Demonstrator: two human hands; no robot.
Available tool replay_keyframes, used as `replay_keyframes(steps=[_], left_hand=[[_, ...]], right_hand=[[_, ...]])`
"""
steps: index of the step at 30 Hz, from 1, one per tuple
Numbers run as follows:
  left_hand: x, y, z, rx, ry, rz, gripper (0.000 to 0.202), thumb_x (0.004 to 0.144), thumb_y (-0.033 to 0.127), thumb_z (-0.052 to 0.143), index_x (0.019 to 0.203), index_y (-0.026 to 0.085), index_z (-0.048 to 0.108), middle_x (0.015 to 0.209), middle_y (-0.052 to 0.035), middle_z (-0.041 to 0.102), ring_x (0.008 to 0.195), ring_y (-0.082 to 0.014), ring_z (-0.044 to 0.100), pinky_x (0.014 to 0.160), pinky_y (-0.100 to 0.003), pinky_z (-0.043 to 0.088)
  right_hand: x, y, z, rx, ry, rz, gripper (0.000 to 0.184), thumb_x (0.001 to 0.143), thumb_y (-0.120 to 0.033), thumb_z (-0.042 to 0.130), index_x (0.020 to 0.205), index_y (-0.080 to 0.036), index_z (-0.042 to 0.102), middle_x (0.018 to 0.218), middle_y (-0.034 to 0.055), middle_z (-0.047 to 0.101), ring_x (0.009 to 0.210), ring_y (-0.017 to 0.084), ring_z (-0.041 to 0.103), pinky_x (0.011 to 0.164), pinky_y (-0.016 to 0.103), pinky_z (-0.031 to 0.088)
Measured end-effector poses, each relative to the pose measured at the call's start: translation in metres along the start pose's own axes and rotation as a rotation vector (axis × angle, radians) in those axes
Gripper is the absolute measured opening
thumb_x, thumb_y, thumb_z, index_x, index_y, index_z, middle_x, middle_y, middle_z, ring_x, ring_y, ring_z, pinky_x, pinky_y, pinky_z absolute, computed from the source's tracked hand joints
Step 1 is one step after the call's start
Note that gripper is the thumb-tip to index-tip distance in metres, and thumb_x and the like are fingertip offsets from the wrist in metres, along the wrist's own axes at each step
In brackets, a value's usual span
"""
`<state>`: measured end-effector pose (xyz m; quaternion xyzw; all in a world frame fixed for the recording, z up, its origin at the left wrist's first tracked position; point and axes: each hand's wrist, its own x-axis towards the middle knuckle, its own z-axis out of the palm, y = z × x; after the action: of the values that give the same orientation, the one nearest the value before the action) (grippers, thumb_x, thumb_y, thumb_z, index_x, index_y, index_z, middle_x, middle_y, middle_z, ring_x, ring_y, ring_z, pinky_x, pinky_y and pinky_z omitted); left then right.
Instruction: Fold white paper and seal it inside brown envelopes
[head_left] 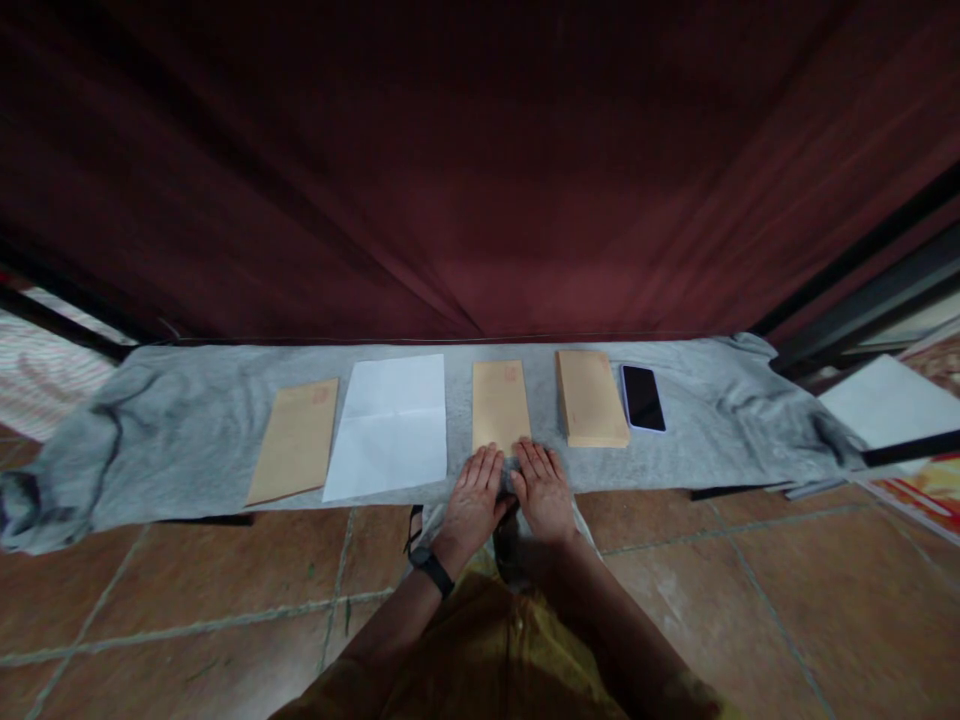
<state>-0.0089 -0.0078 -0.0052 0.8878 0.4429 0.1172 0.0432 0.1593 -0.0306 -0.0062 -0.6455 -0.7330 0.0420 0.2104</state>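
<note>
Directly in front of me a brown paper envelope lies flat on the grey cloth, a small reddish print in its upper right corner. My left hand rests with stretched fingers on its near left edge. On the near right edge lie the outstretched fingers of my right hand. Neither hand grips anything. To the left is a white sheet of paper with a crease across it, and beyond it another brown envelope. A thick stack of brown envelopes sits to the right.
The grey cloth covers a long narrow surface. A phone with a dark screen lies right of the stack. A dark red curtain hangs behind. Dark metal bars and papers are at far right, tiled floor below.
</note>
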Motion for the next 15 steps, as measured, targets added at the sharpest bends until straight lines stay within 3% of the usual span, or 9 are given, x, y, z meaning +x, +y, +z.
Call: replay_keyframes(steps=[6, 15], left_hand=[[0.0, 0.0, 0.0, 0.016, 0.004, 0.004, 0.067, 0.091, 0.02, 0.051, 0.153, 0.005, 0.033, 0.162, -0.0203, 0.035, 0.153, -0.0305, 0.027, 0.121, -0.051, 0.034], [-0.003, 0.0, 0.002, 0.011, 0.047, 0.008, 0.065, 0.095, 0.026, 0.049, 0.154, 0.004, 0.031, 0.161, -0.0219, 0.035, 0.153, -0.0301, 0.026, 0.121, -0.05, 0.035]], right_hand=[[0.011, -0.008, -0.002, 0.035, -0.045, -0.098, 0.051, 0.108, -0.036, 0.033, 0.154, -0.017, 0.043, 0.155, 0.0107, 0.049, 0.147, 0.023, 0.04, 0.125, 0.048, 0.027], [0.0, 0.0, 0.002, -0.024, -0.051, -0.068, 0.054, 0.107, -0.037, 0.034, 0.157, -0.015, 0.036, 0.159, 0.0113, 0.043, 0.149, 0.023, 0.036, 0.126, 0.049, 0.02]])
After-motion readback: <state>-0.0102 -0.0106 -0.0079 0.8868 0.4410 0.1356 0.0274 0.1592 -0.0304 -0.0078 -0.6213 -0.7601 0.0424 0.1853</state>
